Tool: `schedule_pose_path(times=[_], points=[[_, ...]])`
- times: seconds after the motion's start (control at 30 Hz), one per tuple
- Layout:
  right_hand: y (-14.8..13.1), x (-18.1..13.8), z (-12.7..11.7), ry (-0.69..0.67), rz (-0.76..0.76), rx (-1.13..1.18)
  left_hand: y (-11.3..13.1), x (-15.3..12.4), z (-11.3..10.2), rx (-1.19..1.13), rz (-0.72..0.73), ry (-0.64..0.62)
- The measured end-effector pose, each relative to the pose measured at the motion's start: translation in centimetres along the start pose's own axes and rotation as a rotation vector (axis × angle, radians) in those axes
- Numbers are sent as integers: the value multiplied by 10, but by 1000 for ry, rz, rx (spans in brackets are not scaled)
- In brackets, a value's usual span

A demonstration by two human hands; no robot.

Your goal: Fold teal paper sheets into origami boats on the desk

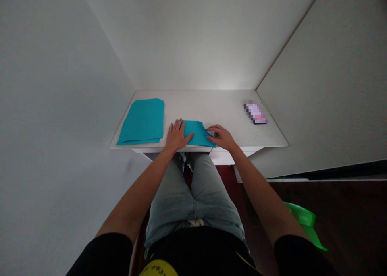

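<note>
One teal sheet lay at the desk's near edge, its long axis apparently parallel to that edge. My left hand lay flat over its left end, fingers spread, gripping nothing. My right hand, half-curled, met its right end; whether it pinched, I could not tell.

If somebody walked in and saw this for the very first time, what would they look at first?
Probably the bright blue piece on the white table, with the left hand flat over its left edge and the right hand at its right edge. Next might come the bigger blue sheets at the table's left end, then the green thing low on the right, below the table.
</note>
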State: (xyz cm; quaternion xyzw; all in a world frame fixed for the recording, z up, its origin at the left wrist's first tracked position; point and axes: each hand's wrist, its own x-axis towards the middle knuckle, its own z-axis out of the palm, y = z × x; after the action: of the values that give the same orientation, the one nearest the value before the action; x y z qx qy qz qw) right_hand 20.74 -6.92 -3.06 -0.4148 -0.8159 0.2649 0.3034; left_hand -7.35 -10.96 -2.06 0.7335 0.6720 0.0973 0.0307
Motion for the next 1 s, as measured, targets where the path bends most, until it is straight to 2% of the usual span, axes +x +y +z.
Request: schedule_pose_path(times=[0.27,0.37,0.47,0.6,0.8,1.0], points=[[-8,2,-3,-60,-40,-86,1,1,0,-41,-3,11],[-8,3,-3,-76,-80,-105,0,-1,-1,-74,28,51],[-9,3,-3,-75,-94,-114,-2,-4,-3,-104,166,76],[-9,4,-1,-69,-94,-141,-4,-6,-6,-128,351,-7],[-8,5,0,-85,-97,-187,-4,-7,-10,-120,350,-31],[-12,6,0,-190,-138,-303,-3,-6,-10,-122,346,-43]])
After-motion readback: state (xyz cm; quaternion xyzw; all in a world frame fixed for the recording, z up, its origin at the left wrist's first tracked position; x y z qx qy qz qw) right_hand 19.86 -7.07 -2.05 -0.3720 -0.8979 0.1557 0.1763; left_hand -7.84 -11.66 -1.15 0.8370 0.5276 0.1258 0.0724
